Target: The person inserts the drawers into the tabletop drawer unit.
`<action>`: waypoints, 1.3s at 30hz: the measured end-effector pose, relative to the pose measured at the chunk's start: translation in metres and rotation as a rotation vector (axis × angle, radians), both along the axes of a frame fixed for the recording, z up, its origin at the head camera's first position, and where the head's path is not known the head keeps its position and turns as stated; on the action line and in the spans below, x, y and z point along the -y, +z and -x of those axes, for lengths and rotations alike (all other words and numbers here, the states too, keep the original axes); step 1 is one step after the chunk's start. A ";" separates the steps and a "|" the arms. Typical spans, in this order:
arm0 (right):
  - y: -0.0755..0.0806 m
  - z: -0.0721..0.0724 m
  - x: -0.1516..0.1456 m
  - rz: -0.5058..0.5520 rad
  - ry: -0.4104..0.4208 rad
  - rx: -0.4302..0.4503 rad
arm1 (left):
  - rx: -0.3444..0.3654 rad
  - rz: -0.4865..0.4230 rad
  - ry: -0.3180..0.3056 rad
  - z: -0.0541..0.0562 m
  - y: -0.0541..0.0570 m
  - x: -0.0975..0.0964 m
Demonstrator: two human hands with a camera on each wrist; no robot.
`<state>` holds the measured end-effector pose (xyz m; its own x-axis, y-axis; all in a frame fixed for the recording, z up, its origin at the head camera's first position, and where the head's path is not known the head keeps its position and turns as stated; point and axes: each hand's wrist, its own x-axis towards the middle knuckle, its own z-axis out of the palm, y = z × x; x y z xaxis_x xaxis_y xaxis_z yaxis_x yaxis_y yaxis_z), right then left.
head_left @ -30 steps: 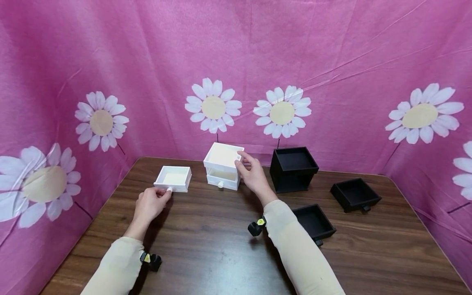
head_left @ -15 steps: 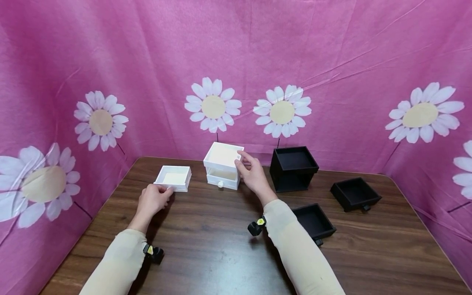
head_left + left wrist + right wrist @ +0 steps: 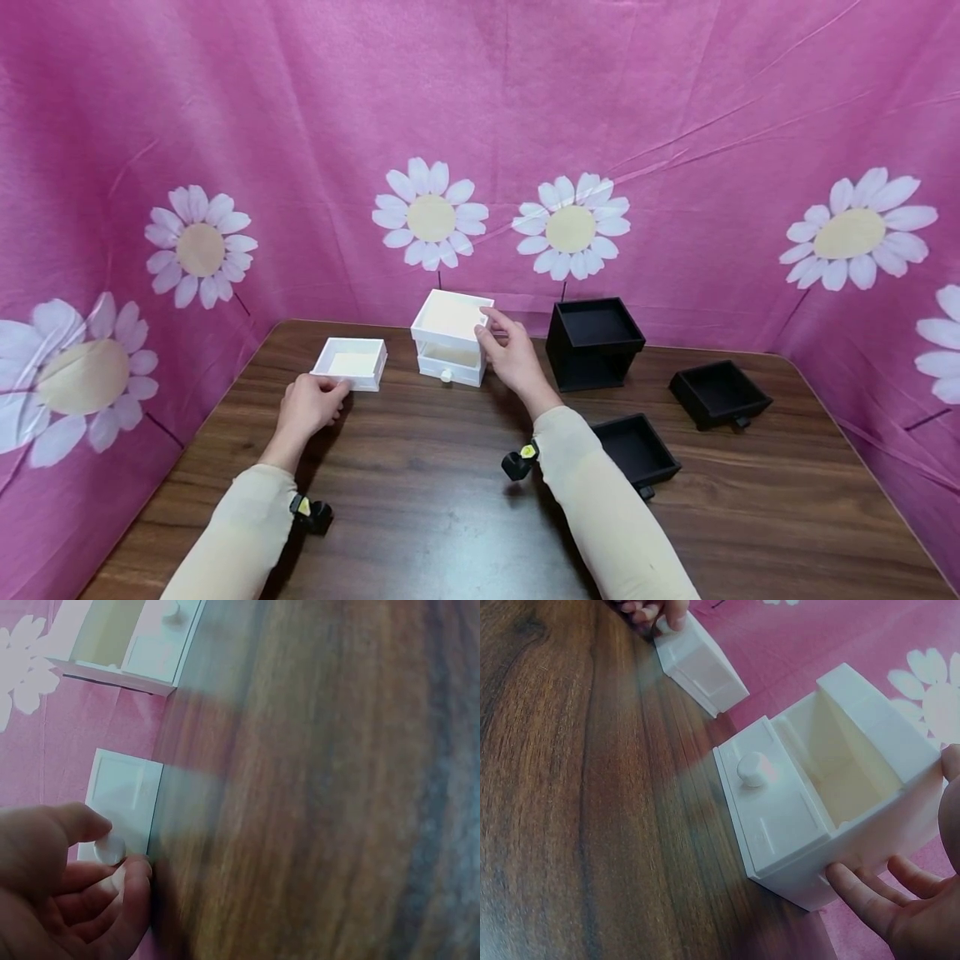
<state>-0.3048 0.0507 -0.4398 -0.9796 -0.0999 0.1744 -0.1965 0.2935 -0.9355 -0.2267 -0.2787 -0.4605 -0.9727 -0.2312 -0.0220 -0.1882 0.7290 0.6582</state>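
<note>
A small white drawer (image 3: 350,364) lies flat on the table at the left, its round knob facing the person. My left hand (image 3: 306,410) pinches that knob (image 3: 110,848) between thumb and fingers. To its right stands a white two-level drawer cabinet (image 3: 453,323). Its lower level holds a drawer with a round knob (image 3: 755,769); the upper level is an open gap. My right hand (image 3: 515,358) rests against the cabinet's right side, its fingers (image 3: 861,900) extended along the wall. Part of that hand is cut off in the right wrist view.
A black cabinet (image 3: 596,327) with open front stands right of the white one. Two loose black drawers lie near it, one (image 3: 720,393) at the right, another (image 3: 637,452) partly behind the right sleeve. Pink flowered cloth (image 3: 315,167) surrounds the wooden table (image 3: 420,500).
The left hand has shifted slightly forward and its thumb has moved over the drawer's knob. The right hand and the cabinets stay where they are; the head view drifts slightly.
</note>
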 end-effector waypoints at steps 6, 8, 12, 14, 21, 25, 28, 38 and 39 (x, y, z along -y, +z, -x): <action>0.000 0.000 0.000 -0.005 0.001 0.015 | 0.003 -0.040 0.008 -0.004 0.003 0.000; 0.000 0.000 0.000 -0.006 0.002 0.014 | 0.003 -0.046 0.011 -0.005 0.004 -0.001; 0.000 0.000 0.000 -0.006 0.001 0.012 | -0.001 -0.055 0.023 -0.007 0.004 0.000; -0.001 0.000 0.000 -0.005 0.000 0.011 | -0.005 -0.056 0.029 -0.009 0.003 0.001; -0.002 0.000 0.000 -0.011 -0.003 0.002 | -0.025 -0.057 0.039 -0.011 0.001 0.001; -0.002 0.000 0.000 -0.010 -0.006 -0.006 | -0.030 -0.060 0.049 -0.011 0.001 0.001; -0.003 0.000 0.000 -0.016 -0.010 -0.005 | -0.030 -0.072 0.054 -0.010 0.000 0.001; -0.002 0.000 0.000 -0.009 -0.006 0.000 | -0.051 -0.083 0.083 -0.012 -0.002 0.002; -0.002 0.000 0.000 -0.010 -0.006 -0.001 | -0.057 -0.086 0.087 -0.013 -0.001 0.002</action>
